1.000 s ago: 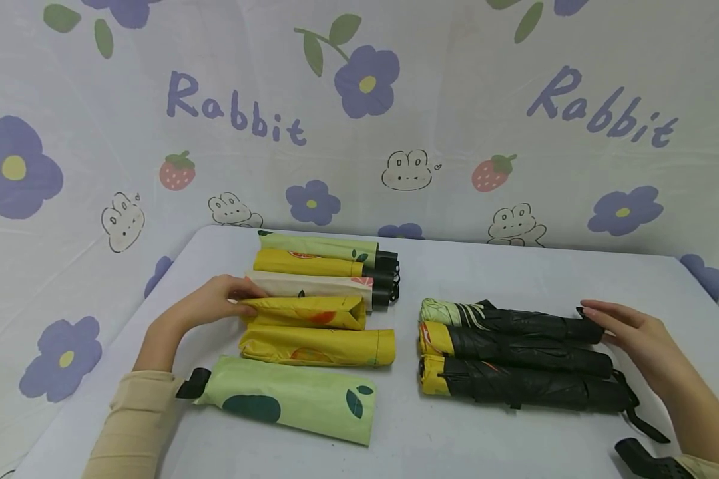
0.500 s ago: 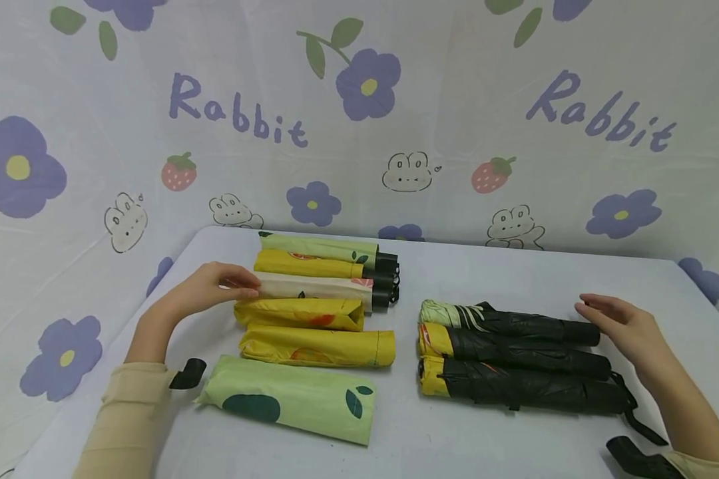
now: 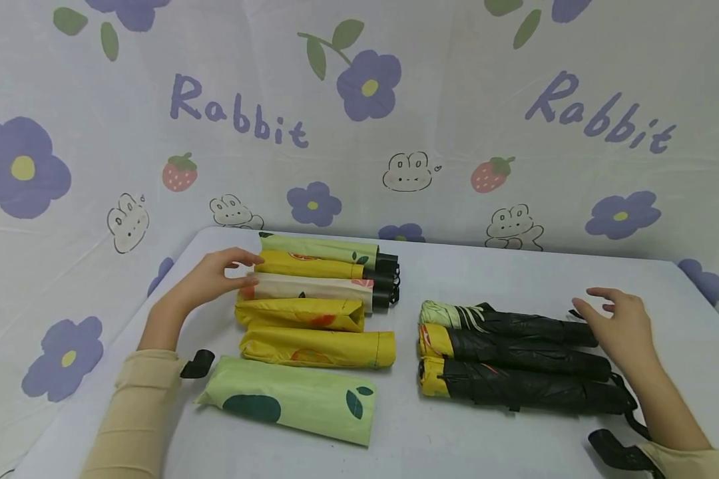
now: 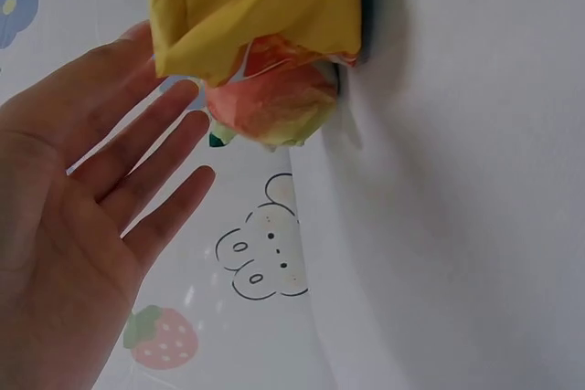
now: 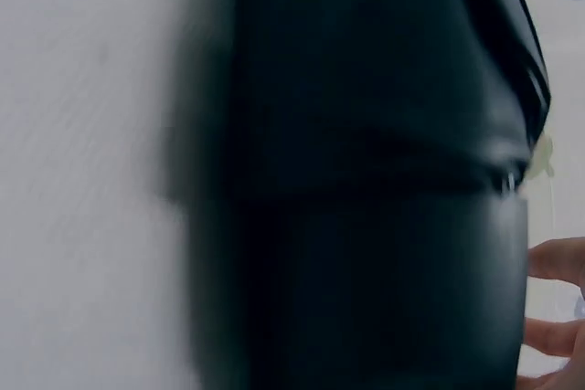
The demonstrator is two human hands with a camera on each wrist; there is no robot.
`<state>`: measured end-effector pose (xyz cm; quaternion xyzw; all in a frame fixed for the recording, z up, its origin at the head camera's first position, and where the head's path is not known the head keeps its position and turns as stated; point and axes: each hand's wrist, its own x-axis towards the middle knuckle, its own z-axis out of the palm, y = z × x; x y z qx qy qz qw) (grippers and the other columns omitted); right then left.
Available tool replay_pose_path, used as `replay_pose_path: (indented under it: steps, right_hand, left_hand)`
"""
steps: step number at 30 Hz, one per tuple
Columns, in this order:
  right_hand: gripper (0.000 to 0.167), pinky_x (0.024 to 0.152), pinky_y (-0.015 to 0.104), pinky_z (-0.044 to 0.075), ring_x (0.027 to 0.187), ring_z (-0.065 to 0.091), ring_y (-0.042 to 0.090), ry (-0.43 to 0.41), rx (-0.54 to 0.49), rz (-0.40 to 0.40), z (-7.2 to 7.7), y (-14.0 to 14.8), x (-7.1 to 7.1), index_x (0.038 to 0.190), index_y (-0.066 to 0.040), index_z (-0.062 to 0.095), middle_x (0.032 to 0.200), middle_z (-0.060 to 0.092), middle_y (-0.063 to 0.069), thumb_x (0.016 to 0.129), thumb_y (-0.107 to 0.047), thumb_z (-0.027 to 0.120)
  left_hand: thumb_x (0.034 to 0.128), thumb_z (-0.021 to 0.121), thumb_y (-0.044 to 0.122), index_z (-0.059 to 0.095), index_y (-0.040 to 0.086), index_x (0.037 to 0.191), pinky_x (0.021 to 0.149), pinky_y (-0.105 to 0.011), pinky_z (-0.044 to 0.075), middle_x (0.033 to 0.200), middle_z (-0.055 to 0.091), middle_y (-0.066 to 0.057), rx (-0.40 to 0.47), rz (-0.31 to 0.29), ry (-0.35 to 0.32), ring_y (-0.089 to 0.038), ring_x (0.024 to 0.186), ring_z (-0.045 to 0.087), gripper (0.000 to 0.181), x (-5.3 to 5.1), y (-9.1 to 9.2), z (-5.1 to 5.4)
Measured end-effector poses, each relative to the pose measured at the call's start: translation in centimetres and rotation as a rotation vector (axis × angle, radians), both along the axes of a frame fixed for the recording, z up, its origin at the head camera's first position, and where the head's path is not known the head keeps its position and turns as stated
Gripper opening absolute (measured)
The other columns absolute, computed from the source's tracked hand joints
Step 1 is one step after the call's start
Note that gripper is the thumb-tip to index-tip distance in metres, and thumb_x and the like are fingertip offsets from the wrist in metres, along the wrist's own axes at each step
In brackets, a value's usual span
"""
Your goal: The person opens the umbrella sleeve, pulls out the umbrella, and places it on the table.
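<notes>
The fingers of my left hand [image 3: 212, 276] are apart from each other, with the thumb below and the index finger above, just at the left ends of the cream umbrella [image 3: 311, 287] and the yellow umbrella [image 3: 314, 266] behind it. In the left wrist view they are spread and hold nothing; whether a fingertip touches, I cannot tell. The fingers of my right hand [image 3: 626, 329] are also apart, a little bent, beside the right end of the black umbrella with the green tip [image 3: 524, 324]. Here too I cannot be sure of contact.

Nearer to me than this one lie two black umbrellas with yellow tips [image 3: 530, 352], side by side. On the left, before the cream umbrella, lie two yellow sleeves [image 3: 317, 346], and nearest to me a light green sleeve [image 3: 293, 399]. The farthest in that row is a light green umbrella [image 3: 320, 246]. The surface [image 3: 419, 432] is white, and behind it hangs a cloth [image 3: 449, 86] printed with flowers and rabbits.
</notes>
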<state>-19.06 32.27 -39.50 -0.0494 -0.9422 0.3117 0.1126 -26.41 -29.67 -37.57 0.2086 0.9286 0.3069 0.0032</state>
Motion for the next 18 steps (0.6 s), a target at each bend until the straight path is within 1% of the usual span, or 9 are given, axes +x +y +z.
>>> replay_pose_path:
  steps: [4, 8, 10, 18]
  right_hand:
    - [0.057, 0.094, 0.071, 0.037, 0.123, 0.04, 0.057, 0.004, -0.033, 0.033, 0.3, -0.9, -0.4, 0.136, 0.012, 0.044, 0.135, 0.041, 0.041, 0.101, -0.032, 0.049]
    - [0.058, 0.099, 0.066, 0.038, 0.126, 0.041, 0.054, 0.023, -0.093, 0.061, 0.6, -1.8, -0.7, 0.138, 0.012, 0.042, 0.136, 0.045, 0.039, 0.101, -0.032, 0.05]
    - [0.059, 0.1, 0.065, 0.039, 0.127, 0.042, 0.053, 0.03, -0.117, 0.07, 0.7, -2.3, -1.0, 0.139, 0.011, 0.042, 0.136, 0.046, 0.038, 0.101, -0.032, 0.051]
    - [0.06, 0.102, 0.068, 0.035, 0.13, 0.041, 0.051, 0.018, -0.223, 0.15, 1.0, -4.9, -1.7, 0.141, 0.008, 0.042, 0.135, 0.05, 0.035, 0.1, -0.034, 0.054]
  left_hand:
    - [0.0907, 0.07, 0.021, 0.059, 0.008, 0.13, 0.11, -0.055, 0.038, 0.133, 0.061, -0.013, 0.023, -0.007, -0.014, -0.034, 0.129, 0.05, 0.043, 0.1, 0.3, -0.4]
    - [0.0901, 0.07, 0.017, 0.06, 0.008, 0.129, 0.11, -0.054, 0.039, 0.131, 0.062, -0.012, 0.036, -0.012, -0.015, -0.032, 0.127, 0.051, 0.041, 0.0, 0.5, -0.8]
    - [0.0898, 0.07, 0.015, 0.061, 0.008, 0.127, 0.11, -0.054, 0.039, 0.13, 0.063, -0.012, 0.041, -0.016, -0.017, -0.031, 0.126, 0.053, 0.04, -0.1, 0.5, -0.9]
    - [0.0893, 0.071, 0.015, 0.061, 0.008, 0.128, 0.109, -0.054, 0.04, 0.13, 0.062, -0.012, 0.052, -0.014, -0.047, -0.031, 0.124, 0.053, 0.04, 0.1, 0.6, -1.1]
